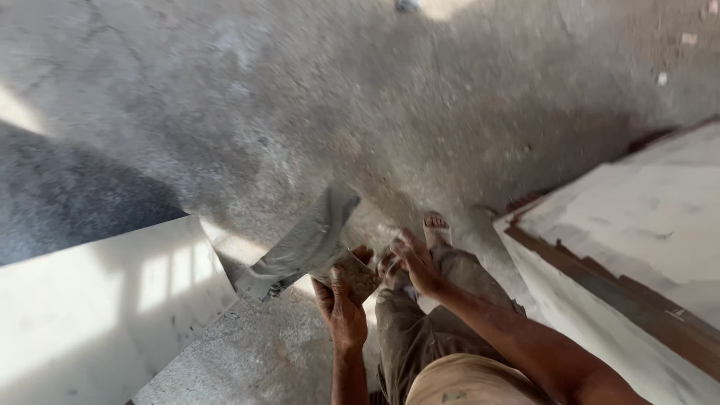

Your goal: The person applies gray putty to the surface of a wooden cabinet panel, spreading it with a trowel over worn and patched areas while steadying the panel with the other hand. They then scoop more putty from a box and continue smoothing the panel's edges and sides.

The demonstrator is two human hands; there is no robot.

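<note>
Closest to me are my own trousers (420, 337), dusty and grey-brown, with my knee bent under the camera. Just above them my left hand (341, 307) is clenched around the wooden handle (358, 276) of a plastering trowel (307, 244); my fingers wrap the grip fully, thumb over the top. The trowel's flat blade points up and to the left, away from me, tilted on edge and coated in grey cement. Its far corner hangs above the floor, not touching anything I can see.

My right hand (414, 262) sits just beside the left, fingers spread and loose, grasping nothing. Its fingertips are near the handle end of the trowel, though I cannot tell whether they touch it. My right forearm runs in from the lower right corner.

Just past that hand my bare foot (436, 227) rests on the ground, toes pointing away.

To my left lies a pale marble slab (105, 300), flat, with sunlight striped across it. To my right is a white slab (637, 217) with a dark brown edge, lying at an angle, well apart from the trowel.

Beyond everything spreads the rough grey concrete floor (337, 97), mottled and blurred, with a darker damp patch (67, 195) at far left.
</note>
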